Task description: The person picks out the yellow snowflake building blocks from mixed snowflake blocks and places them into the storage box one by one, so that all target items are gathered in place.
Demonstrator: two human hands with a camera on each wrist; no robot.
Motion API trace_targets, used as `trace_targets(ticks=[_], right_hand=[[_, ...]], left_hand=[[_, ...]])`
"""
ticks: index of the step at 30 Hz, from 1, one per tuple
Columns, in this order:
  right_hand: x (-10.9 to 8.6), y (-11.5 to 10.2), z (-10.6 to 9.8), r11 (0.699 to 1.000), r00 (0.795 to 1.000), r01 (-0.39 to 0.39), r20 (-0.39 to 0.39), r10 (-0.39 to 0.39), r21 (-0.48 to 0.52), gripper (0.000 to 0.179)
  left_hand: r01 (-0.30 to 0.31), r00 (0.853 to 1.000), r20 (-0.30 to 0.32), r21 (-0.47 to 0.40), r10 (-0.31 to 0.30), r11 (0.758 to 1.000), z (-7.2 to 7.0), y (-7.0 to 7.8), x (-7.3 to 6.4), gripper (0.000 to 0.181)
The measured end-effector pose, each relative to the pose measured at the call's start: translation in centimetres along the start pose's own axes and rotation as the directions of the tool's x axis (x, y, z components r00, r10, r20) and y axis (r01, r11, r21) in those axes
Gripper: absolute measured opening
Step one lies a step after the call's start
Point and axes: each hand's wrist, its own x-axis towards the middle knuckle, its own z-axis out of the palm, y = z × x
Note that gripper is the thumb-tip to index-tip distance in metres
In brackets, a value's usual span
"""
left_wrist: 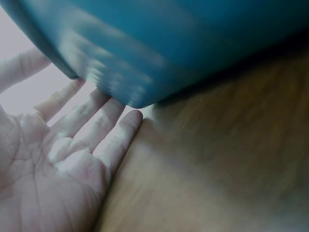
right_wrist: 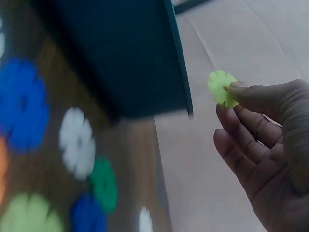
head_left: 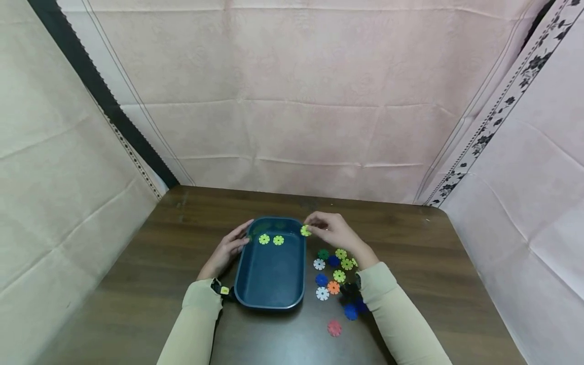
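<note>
A dark teal rectangular tray (head_left: 270,276) lies on the table, with two yellow-green snowflake discs (head_left: 278,240) side by side near its far end. My left hand (head_left: 230,248) holds the tray's left side, thumb at the rim and fingers against the outer wall (left_wrist: 145,48). Between thumb and fingertips, my right hand (head_left: 335,232) pinches another yellow-green snowflake disc (right_wrist: 221,88), raised beside the tray's far right corner. Loose discs lie right of the tray: white (head_left: 322,293), blue (head_left: 321,280), orange (head_left: 333,287), green (head_left: 323,254) and several yellow-green (head_left: 339,276).
A pinkish-red disc (head_left: 334,327) lies nearer the front, apart from the others. More blue discs (head_left: 351,312) are beside my right sleeve, which partly covers the group. Pale cloth (head_left: 296,126) hangs behind the brown wooden table (head_left: 401,243) and along both sides.
</note>
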Motion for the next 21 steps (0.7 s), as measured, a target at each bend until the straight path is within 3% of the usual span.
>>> trace_targets(ticks=[5,8,11,13,15,21], right_hand=[[3.4,-1.8,2.1,0.994,0.977,0.077,0.204,-0.059,-0.083,0.014],[4.9,-2.3,3.4,0.986,0.935,0.091,0.353,-0.036,-0.142,0.015],[5.9,-2.5,4.5,0.964,0.886,0.093,0.462,0.034,-0.25,0.017],[6.3,-2.8,5.0,0.941,0.867,0.089,0.491,0.088,-0.326,0.02],[6.7,-3.1,5.5,0.912,0.859,0.093,0.495,0.128,-0.399,0.02],[7.3,-3.6,6.3,0.858,0.855,0.078,0.477,0.204,-0.507,0.021]], left_hand=[[-0.001,1.0,-0.004,-0.017,0.0,1.0,0.0,-0.2,0.1,0.054],[-0.008,1.0,0.002,-0.028,0.008,1.0,0.0,-0.3,0.0,0.054],[-0.013,1.0,0.017,-0.025,0.013,1.0,0.0,-0.3,0.0,0.055],[-0.01,1.0,0.018,-0.026,0.011,1.0,0.0,-0.3,0.0,0.055],[-0.007,1.0,0.012,-0.028,0.008,1.0,0.0,-0.3,0.0,0.055],[-0.009,1.0,0.003,-0.021,0.01,1.0,-0.2,-0.2,-0.1,0.053]])
